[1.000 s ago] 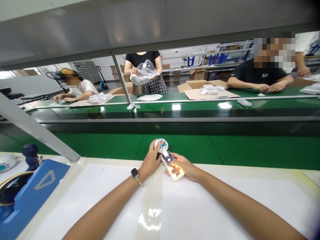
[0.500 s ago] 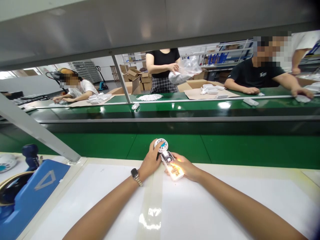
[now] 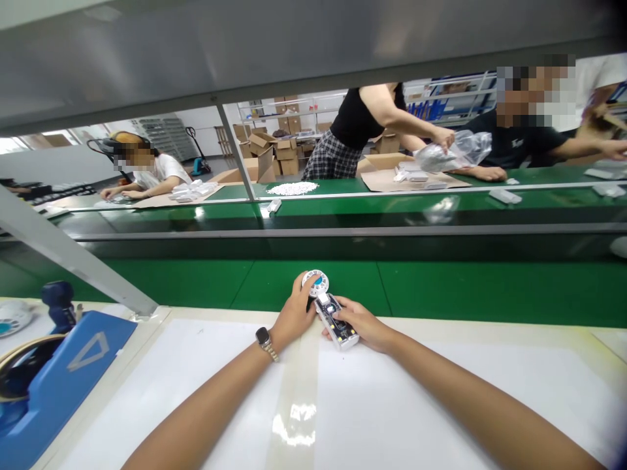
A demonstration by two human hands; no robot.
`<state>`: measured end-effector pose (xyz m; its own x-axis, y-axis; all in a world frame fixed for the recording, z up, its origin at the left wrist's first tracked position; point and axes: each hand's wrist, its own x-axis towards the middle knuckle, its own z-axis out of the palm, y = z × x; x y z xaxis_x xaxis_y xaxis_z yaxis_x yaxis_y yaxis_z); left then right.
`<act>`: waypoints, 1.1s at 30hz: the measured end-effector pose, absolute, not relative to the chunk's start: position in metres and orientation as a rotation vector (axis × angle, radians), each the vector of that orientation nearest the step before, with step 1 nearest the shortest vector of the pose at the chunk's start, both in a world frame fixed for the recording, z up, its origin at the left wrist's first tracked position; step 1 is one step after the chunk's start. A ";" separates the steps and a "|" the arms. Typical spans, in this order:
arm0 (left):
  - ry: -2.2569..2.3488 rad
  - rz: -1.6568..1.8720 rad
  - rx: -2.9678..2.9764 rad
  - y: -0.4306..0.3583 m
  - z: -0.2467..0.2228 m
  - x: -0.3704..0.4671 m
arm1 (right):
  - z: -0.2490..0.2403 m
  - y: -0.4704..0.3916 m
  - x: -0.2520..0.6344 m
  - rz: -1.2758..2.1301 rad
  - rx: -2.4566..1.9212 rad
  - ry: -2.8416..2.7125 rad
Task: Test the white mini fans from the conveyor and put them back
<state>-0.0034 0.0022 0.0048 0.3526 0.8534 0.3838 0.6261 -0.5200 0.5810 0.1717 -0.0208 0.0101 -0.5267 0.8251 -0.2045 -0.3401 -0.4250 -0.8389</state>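
Note:
My left hand (image 3: 298, 305) is closed around the round, slotted white head (image 3: 321, 277) of a small handheld fan; the head has a blue centre. My right hand (image 3: 365, 324) grips the fan's rectangular body (image 3: 340, 331), thumb resting on its face. Dark parts and small yellowish spots show inside this body, which tilts down towards me. A short white neck joins head and body. The fan is held over the near edge of the white worktop (image 3: 401, 391), beside the green belt. My fingers hide its underside.
At left stands a blue tape dispenser (image 3: 73, 372), with another white round piece (image 3: 14, 318) behind it. A slanted post (image 3: 88, 258) and an overhead shelf (image 3: 294, 46) frame the view. Beyond the green belt (image 3: 304, 251), co-workers handle white parts; one holds a plastic bag (image 3: 455, 151).
The bright orange glow on the fan's body has gone, leaving small yellowish spots. My hands hold nearly the same place. Across the belt, the co-worker with the bag has leaned to the right.

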 end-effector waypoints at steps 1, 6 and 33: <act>1.308 0.951 2.287 0.002 0.005 -0.003 | 0.011 -0.021 0.172 2.011 -0.806 -0.989; 1.317 0.945 2.297 0.001 0.008 -0.002 | 0.014 -0.022 0.172 2.009 -0.826 -0.993; 1.315 0.924 2.318 -0.001 0.011 -0.002 | 0.015 -0.023 0.174 2.009 -0.845 -1.015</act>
<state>-0.0019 -0.0014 0.0106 0.3671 0.8501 0.3776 0.6433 -0.5252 0.5571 0.1737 -0.0229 0.0151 -0.5255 0.8199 -0.2272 -0.3040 -0.4303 -0.8500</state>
